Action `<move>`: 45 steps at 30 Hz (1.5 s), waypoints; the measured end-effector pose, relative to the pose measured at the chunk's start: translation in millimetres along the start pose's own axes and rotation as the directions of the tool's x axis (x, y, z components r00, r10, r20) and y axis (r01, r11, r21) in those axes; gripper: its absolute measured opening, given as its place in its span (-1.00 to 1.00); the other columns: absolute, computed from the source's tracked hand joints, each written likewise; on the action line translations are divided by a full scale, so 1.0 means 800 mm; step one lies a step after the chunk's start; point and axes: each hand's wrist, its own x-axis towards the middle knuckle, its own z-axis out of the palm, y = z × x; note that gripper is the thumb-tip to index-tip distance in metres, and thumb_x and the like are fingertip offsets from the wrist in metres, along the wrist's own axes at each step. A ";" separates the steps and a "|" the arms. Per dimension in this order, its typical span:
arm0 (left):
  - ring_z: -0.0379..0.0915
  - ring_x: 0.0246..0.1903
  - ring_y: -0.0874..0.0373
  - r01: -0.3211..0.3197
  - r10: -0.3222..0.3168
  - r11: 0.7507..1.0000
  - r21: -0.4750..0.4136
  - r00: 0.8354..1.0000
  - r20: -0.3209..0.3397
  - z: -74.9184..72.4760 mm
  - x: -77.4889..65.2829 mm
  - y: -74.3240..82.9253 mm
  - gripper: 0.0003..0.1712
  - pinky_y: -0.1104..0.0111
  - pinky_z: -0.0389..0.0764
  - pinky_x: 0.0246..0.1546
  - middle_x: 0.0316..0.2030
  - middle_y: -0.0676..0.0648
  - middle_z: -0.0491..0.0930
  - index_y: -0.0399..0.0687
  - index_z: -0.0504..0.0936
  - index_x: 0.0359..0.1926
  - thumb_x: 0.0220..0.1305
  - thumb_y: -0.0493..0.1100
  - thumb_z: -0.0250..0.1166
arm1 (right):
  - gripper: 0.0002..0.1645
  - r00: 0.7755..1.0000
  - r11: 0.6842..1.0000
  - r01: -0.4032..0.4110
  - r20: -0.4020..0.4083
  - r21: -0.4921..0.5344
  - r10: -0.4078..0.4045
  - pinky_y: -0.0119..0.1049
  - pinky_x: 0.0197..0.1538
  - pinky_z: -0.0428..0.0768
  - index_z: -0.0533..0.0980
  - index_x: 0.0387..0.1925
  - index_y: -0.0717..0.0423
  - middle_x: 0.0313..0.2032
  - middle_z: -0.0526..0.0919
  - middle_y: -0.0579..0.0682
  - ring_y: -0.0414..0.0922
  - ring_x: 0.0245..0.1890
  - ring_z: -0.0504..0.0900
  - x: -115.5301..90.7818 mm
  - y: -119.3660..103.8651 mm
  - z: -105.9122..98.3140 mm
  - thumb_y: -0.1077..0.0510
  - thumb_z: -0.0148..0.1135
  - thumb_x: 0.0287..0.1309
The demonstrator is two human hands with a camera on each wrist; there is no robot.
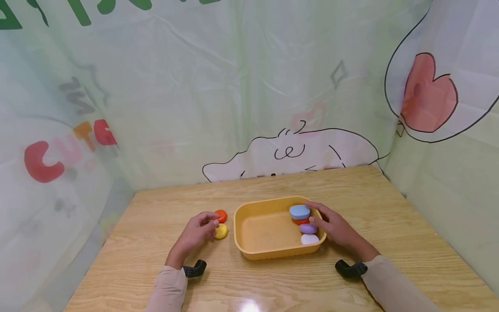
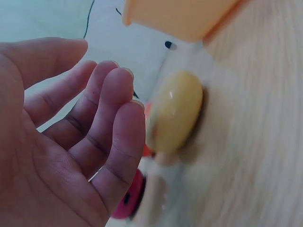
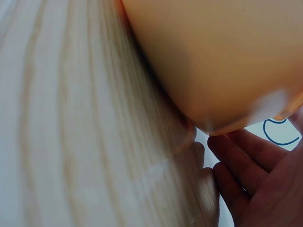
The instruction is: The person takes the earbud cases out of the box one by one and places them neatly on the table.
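My left hand (image 1: 197,230) is beside two smooth rounded stone-like pieces, one yellow (image 1: 221,231) and one red (image 1: 220,216). In the left wrist view its fingers are loosely bent, with nothing in the palm, and the yellow piece (image 2: 177,111) lies past the fingertips. A pink-red shape (image 2: 129,201) is partly hidden behind those fingers. My right hand (image 1: 336,225) holds the right end of an orange-yellow tray (image 1: 269,255), thumb over the rim and other fingers along the outside wall. Inside that end are blue (image 1: 299,211), red (image 1: 301,221), purple (image 1: 308,228) and white (image 1: 309,239) pieces.
The tray stands on a wooden table (image 1: 288,286). A printed curtain (image 1: 187,95) hangs behind the table and along both sides. Black bands (image 1: 195,268) are worn at both wrists.
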 end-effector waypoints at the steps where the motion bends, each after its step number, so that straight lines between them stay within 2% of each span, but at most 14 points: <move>1: 0.53 -0.30 0.04 -0.009 0.009 1.000 -0.008 1.000 0.005 0.001 0.001 0.002 -0.60 0.29 0.64 -0.26 -0.15 -0.21 0.58 -0.31 0.53 0.17 0.45 -0.14 0.24 | -0.36 1.000 1.000 0.003 0.000 -0.001 -0.003 0.27 0.36 0.15 0.25 0.47 0.08 0.46 0.22 0.21 0.29 0.45 0.13 0.000 0.000 0.000 0.01 0.09 0.48; 7: 0.56 -0.26 0.03 -0.064 0.065 0.997 -0.041 0.997 0.030 0.011 0.016 0.017 -0.55 0.32 0.63 -0.22 -0.04 -0.40 0.56 -0.36 0.49 0.22 0.47 -0.12 0.21 | -0.38 1.000 1.000 0.021 -0.008 -0.011 -0.021 0.29 0.37 0.12 0.25 0.47 0.07 0.46 0.21 0.21 0.29 0.45 0.12 0.003 0.002 -0.002 0.02 0.09 0.48; 13: 0.55 -0.27 0.01 -0.086 0.087 0.996 -0.024 0.996 0.036 0.024 0.027 0.039 -0.60 0.30 0.63 -0.23 -0.08 -0.42 0.55 -0.24 0.54 0.19 0.47 -0.09 0.22 | -0.38 1.000 1.000 0.017 -0.001 0.001 -0.017 0.27 0.35 0.16 0.26 0.46 0.07 0.45 0.22 0.21 0.28 0.45 0.14 0.003 0.001 -0.003 0.03 0.10 0.48; 17: 0.53 -0.30 -0.02 -0.103 0.104 0.994 -0.024 0.992 0.067 0.032 0.034 0.055 -0.63 0.30 0.62 -0.26 -0.09 -0.37 0.57 -0.16 0.55 0.19 0.47 -0.10 0.21 | -0.38 0.999 0.999 0.030 -0.010 -0.011 -0.030 0.28 0.36 0.15 0.26 0.46 0.09 0.45 0.23 0.21 0.29 0.45 0.14 0.004 -0.001 -0.004 0.05 0.09 0.48; 22: 0.54 -0.26 -0.01 -0.122 0.127 0.991 -0.048 0.985 0.119 0.040 0.043 0.073 -0.65 0.33 0.61 -0.29 -0.10 -0.27 0.59 -0.18 0.54 0.19 0.47 -0.17 0.19 | -0.38 0.999 0.999 0.033 -0.012 -0.022 -0.033 0.30 0.35 0.15 0.26 0.46 0.09 0.45 0.22 0.22 0.30 0.44 0.14 0.006 -0.002 -0.004 0.04 0.09 0.48; 31: 0.58 -0.20 0.03 -0.165 0.181 0.982 -0.091 0.963 0.198 0.066 0.059 0.095 -0.67 0.30 0.61 -0.20 -0.03 -0.46 0.52 -0.18 0.55 0.19 0.49 -0.19 0.17 | -0.38 1.000 0.999 0.027 -0.012 -0.017 -0.027 0.30 0.35 0.15 0.27 0.46 0.04 0.45 0.24 0.20 0.28 0.44 0.15 0.003 -0.001 -0.009 -0.01 0.10 0.47; 39: 0.62 -0.21 0.03 -0.142 0.147 0.989 -0.037 0.955 0.256 0.089 0.065 0.101 -0.66 0.22 0.65 -0.14 -0.05 -0.39 0.58 -0.16 0.57 0.16 0.46 -0.14 0.21 | -0.38 1.000 1.000 0.029 0.002 0.003 -0.029 0.29 0.36 0.13 0.27 0.46 0.07 0.46 0.22 0.20 0.29 0.45 0.12 0.001 0.004 -0.001 0.03 0.10 0.47; 45: 0.62 -0.21 0.02 -0.150 0.147 0.989 -0.016 0.939 0.312 0.105 0.070 0.110 -0.69 0.18 0.65 -0.12 -0.13 -0.16 0.65 -0.06 0.59 0.14 0.46 -0.10 0.22 | -0.40 0.999 0.999 0.038 -0.011 -0.006 -0.038 0.29 0.34 0.17 0.28 0.45 0.07 0.44 0.26 0.21 0.28 0.43 0.17 -0.002 0.003 0.001 0.04 0.10 0.48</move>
